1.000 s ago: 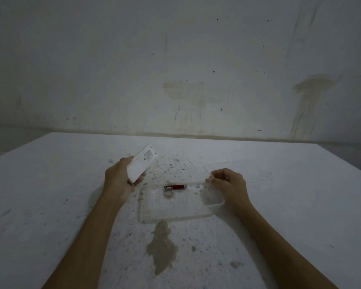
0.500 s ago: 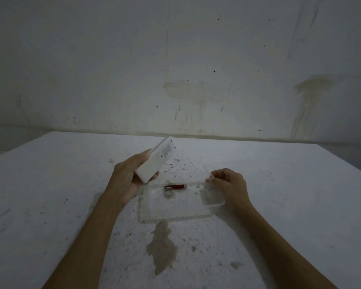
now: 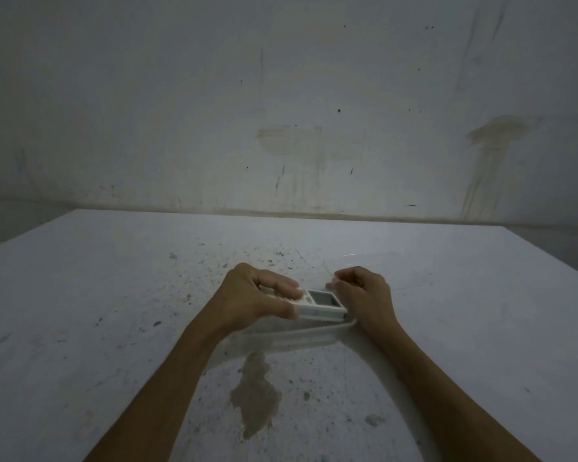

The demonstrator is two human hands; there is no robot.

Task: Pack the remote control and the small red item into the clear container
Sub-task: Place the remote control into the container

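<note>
You have two hands in view, one remote control and one clear container; the small red item cannot be made out, being hidden somewhere under the remote or your fingers. Your left hand (image 3: 257, 300) is closed around the left end of the remote control (image 3: 319, 305), thumb on its near edge and fingers laid across its top, holding it level over the open clear container (image 3: 291, 336); whether the remote already touches the container floor cannot be told. Your right hand (image 3: 361, 295) is curled into a loose fist at the container's right end, fingers pinched at its far corner, though the exact contact is hard to read through the transparent plastic. The desk (image 3: 97, 295) is a plain white slab, speckled with dark flecks around the container and marked by one brownish stain (image 3: 256, 398) just in front of it, between your forearms. A faint clear sheet, possibly the lid (image 3: 364, 261), lies flat just behind your right hand. Behind the desk stands a grubby pale wall (image 3: 281, 95) with yellowish smears and small dark spots, and the light is dim. The remote is white and oblong, face up, with a greyish rectangular display window toward its right end, which points at your right hand. The container is shallow, rectangular, round-cornered and see-through.
</note>
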